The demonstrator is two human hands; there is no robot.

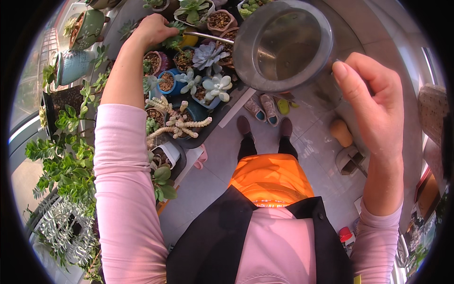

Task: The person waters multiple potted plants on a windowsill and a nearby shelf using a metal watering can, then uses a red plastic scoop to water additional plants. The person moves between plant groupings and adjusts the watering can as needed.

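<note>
My right hand [376, 96] grips the side of a grey see-through watering can [244, 60], its thumb uppermost; the handle itself is mostly hidden. The can is raised over the floor beside the plant shelf, with some liquid visible inside. From it a thin metal spout [212, 37] reaches left to a yellow pot [190, 39]. At that pot, my left hand [153, 30] holds the leaves of a green succulent [174, 42] between thumb and fingers. Whether water is flowing cannot be made out. A blue-grey rosette succulent [208, 56] grows just below the spout.
Potted succulents crowd the dark tray [198, 141], including a thick-stemmed one [181, 124]. Leafy plants [71, 170] trail along the window at left. On the tiled floor [212, 184] lie sneakers [264, 110], pink slippers [201, 158] and a tan gourd-like object [341, 133].
</note>
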